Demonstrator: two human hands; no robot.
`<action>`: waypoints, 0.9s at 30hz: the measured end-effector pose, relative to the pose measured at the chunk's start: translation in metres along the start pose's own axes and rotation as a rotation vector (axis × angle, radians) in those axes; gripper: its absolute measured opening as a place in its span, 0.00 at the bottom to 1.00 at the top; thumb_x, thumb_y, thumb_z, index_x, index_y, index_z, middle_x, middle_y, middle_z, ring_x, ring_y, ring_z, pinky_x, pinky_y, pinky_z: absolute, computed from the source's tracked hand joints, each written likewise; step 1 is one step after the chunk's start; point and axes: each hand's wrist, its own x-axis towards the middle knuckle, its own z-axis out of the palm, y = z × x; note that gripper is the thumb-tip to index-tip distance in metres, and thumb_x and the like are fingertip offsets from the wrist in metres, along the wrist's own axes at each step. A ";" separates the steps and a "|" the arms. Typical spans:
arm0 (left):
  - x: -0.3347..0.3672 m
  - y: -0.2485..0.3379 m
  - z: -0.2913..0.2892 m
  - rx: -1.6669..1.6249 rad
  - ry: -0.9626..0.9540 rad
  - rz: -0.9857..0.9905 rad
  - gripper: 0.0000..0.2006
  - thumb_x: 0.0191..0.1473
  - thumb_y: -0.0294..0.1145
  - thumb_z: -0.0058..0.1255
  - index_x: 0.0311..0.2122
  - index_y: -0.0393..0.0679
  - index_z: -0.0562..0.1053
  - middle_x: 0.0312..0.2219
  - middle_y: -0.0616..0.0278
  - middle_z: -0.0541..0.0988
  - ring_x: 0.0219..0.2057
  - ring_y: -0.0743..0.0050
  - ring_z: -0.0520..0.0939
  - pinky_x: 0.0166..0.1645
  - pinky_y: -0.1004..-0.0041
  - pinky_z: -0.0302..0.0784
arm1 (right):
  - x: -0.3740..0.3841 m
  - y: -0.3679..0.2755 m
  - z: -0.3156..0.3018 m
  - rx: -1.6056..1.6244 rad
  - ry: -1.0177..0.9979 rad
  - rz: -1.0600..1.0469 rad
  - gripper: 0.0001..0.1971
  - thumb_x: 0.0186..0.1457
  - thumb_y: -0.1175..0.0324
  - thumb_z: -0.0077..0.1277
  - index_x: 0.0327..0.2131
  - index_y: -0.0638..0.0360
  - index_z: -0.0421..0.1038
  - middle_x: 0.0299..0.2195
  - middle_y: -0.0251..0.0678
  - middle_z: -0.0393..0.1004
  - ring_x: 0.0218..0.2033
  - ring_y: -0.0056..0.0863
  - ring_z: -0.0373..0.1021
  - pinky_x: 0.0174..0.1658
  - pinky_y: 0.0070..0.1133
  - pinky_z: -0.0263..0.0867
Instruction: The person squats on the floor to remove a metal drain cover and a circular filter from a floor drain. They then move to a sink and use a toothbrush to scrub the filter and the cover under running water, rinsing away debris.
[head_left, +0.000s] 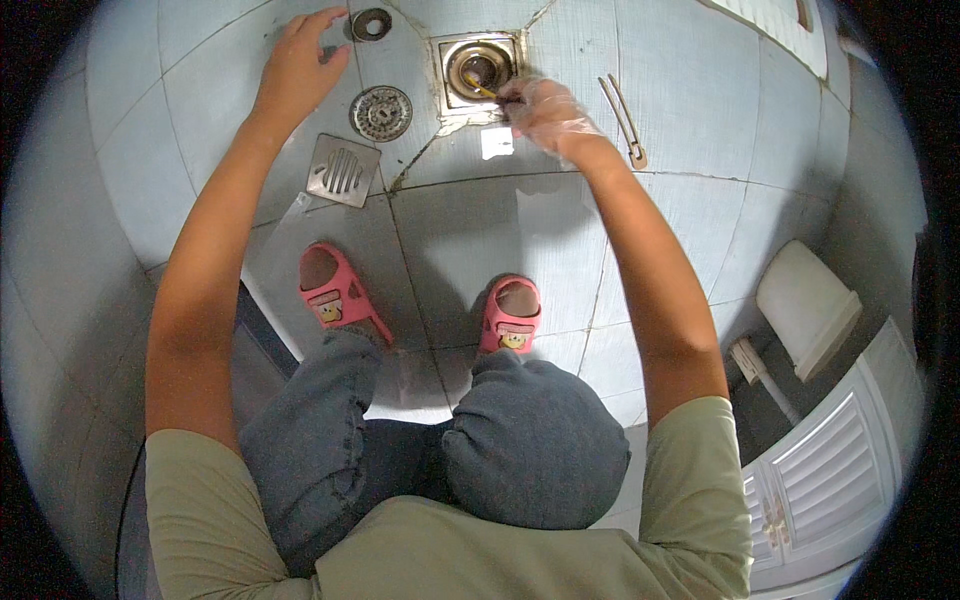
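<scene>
My right hand, in a thin clear plastic glove, is closed on a thin yellow stick. The stick slants into the round opening of a square metal floor drain; its other end is hidden in my fingers. My left hand is bare and holds nothing, with thumb and fingers apart. Beside its fingertips lies a dark ring. A round metal strainer sits on the tiles between the ring and a square slotted metal cover.
Metal tongs lie right of my right hand. A small white piece lies just below the drain. My feet wear pink slippers. A white bin-like container and a white louvred panel stand at right.
</scene>
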 end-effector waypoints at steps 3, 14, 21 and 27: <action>0.000 0.000 0.003 -0.021 0.002 0.000 0.23 0.45 0.30 0.52 0.50 0.52 0.66 0.38 0.61 0.71 0.28 0.72 0.70 0.38 0.73 0.70 | -0.006 0.001 -0.026 -0.139 -0.046 0.037 0.18 0.48 0.69 0.50 0.46 0.54 0.68 0.41 0.43 0.71 0.43 0.38 0.68 0.48 0.26 0.62; -0.002 0.030 -0.009 0.005 0.013 0.081 0.19 0.47 0.28 0.50 0.47 0.52 0.69 0.36 0.62 0.70 0.29 0.69 0.70 0.39 0.72 0.69 | -0.016 -0.012 -0.019 -0.314 0.209 -0.039 0.07 0.48 0.72 0.45 0.28 0.60 0.73 0.31 0.46 0.74 0.36 0.41 0.71 0.40 0.31 0.68; -0.006 0.035 -0.011 -0.031 0.004 0.057 0.18 0.46 0.27 0.50 0.45 0.51 0.70 0.36 0.61 0.70 0.30 0.69 0.71 0.41 0.71 0.69 | -0.018 -0.029 -0.011 -0.657 0.245 -0.130 0.08 0.48 0.71 0.46 0.30 0.58 0.75 0.33 0.41 0.75 0.35 0.35 0.72 0.37 0.27 0.69; -0.006 0.035 -0.005 -0.100 0.023 0.069 0.17 0.46 0.27 0.50 0.45 0.50 0.70 0.37 0.60 0.71 0.30 0.68 0.72 0.40 0.71 0.70 | -0.010 -0.031 -0.004 -0.758 0.251 -0.163 0.07 0.47 0.74 0.46 0.29 0.60 0.74 0.30 0.43 0.75 0.34 0.34 0.72 0.35 0.26 0.70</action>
